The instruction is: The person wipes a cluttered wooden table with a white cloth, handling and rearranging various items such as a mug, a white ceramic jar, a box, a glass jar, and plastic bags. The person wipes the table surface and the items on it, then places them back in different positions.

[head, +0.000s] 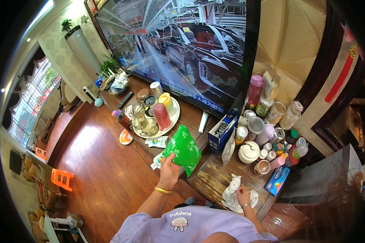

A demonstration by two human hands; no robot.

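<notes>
My left hand (169, 171) grips the lower edge of a green patterned packet (184, 150), raised near the front edge of the TV cabinet (190, 121). The packet's contents are hidden. On the worn wooden side table (209, 174), my right hand (243, 196) has its fingers closed on a crumpled white cloth (232, 194). A round white tray (175, 114) behind the packet carries glass mugs (149, 127), a pink tumbler (162, 115) and a yellow-lidded jug (166, 101). Small printed sachets (157, 142) lie by the tray's front edge.
A blue box (221, 133) stands where the two surfaces meet. Behind my right hand crowd a lidded white pot (249, 152), several jars (275, 113) and a flat blue box (276, 180). A large television (182, 51) rises behind the tray. An orange stool (61, 179) stands on the floor at left.
</notes>
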